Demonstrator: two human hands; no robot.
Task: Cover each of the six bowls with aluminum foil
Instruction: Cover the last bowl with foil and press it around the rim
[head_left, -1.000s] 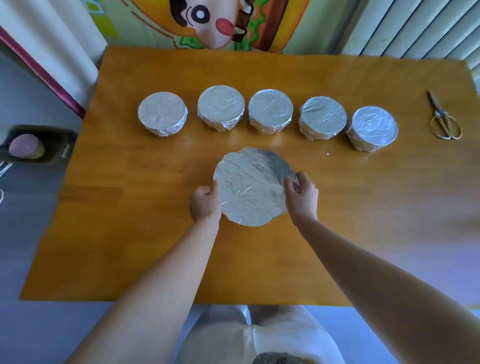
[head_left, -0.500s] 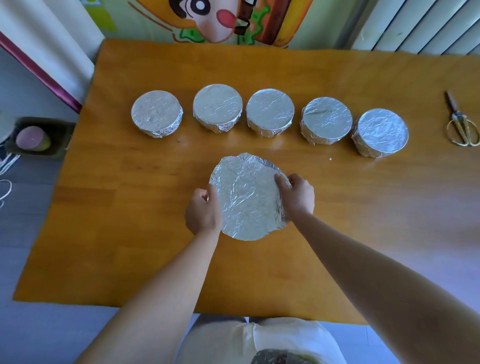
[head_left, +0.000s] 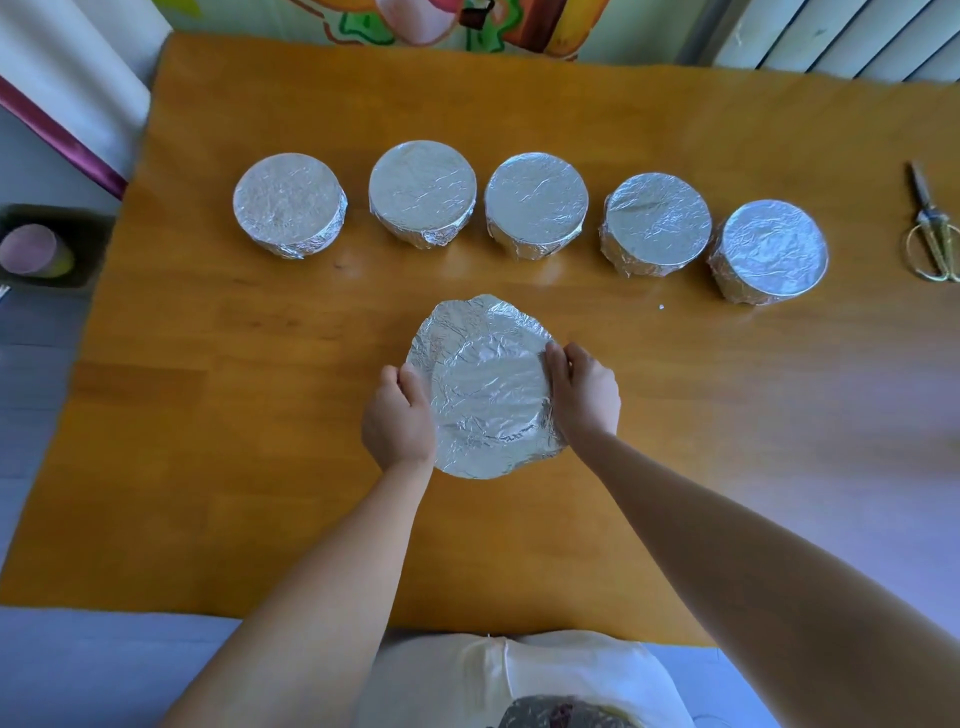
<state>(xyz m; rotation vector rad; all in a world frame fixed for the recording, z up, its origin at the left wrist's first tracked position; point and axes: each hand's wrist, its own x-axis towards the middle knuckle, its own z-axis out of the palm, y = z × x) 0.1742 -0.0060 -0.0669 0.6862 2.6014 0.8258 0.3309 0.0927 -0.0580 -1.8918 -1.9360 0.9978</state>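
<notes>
1. Five foil-wrapped bowls (head_left: 536, 205) are lined up beyond the sixth bowl (head_left: 493, 387): these are judged done.
2. Its foil (head_left: 457, 325) is clasped at both sides, with the left grip (head_left: 397, 415) and right grip (head_left: 584, 395) curled round the rim; the far and near edges flare, uncrimped.
3. Scissors (head_left: 932, 234) lie well right of the sixth bowl and are no obstacle.

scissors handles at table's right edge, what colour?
Gold-yellow loop handles on the scissors, clearest in the head view.
</notes>
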